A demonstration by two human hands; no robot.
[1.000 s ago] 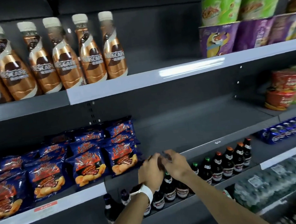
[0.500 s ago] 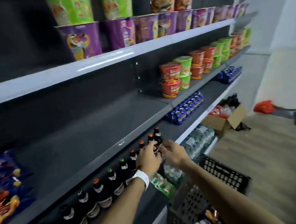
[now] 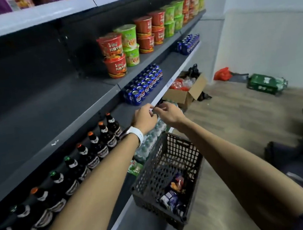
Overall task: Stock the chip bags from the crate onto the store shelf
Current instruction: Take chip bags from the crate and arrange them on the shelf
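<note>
Shelving (image 3: pixel 54 116): grey tiers along the left; the middle tier is bare at its near end.
Floor clutter: an open cardboard box (image 3: pixel 186 91) and a green shrink-wrapped pack (image 3: pixel 266 83) lie well beyond the crate.
Crate (image 3: pixel 167 180): dark perforated plastic, on the floor just beside the lowest shelf, under the right forearm.
Noodle cups (image 3: pixel 114 54): red and green, stacked two high; printing too small to read.
Beer bottles (image 3: pixel 96 143): a row with orange and green caps, partly hidden by the left forearm.
Blue cans (image 3: pixel 143 87): packed block, brand unreadable.
Chip bags (image 3: pixel 173 191): dark blue, in the crate's bottom.
Left hand (image 3: pixel 144 118): white wristband, fingers curled, fingertips meeting the right; any held item too small to tell.
Right hand (image 3: pixel 169 112): curled likewise.
Change: the view has swung right and down, from the Nescafe bottles and shelved chips to the crate.
</note>
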